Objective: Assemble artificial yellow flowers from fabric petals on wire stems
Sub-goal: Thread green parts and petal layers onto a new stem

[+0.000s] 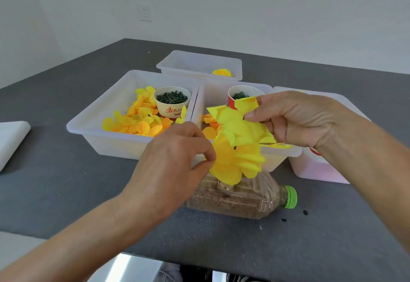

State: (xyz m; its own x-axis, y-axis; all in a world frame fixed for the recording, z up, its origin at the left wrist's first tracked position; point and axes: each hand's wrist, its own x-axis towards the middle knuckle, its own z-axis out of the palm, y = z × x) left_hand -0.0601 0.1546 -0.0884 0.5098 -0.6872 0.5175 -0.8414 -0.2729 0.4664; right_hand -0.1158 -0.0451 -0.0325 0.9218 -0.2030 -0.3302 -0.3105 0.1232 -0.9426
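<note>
Nearest to us, our left hand reaches in from the lower left, its fingers curled and pinching the edge of the lower cluster of bright yellow fabric petals. Our right hand comes in from the right, thumb and forefinger pinching the upper yellow fabric petals where a dark wire tip shows through. Both petal clusters are held above the table, right over a clear plastic bottle with a green cap, which lies on its side on the dark grey table and holds brown granular fill.

Behind the flowers, a translucent white plastic bin on the left holds loose yellow and orange round petals and a white paper cup of dark green pieces. Just beside it, a second translucent bin holds a red paper cup, partly hidden by the petals. A third bin farther back holds a finished yellow flower. A fourth bin stands at the right, under our right wrist. A white wall socket sits on the wall beyond.
</note>
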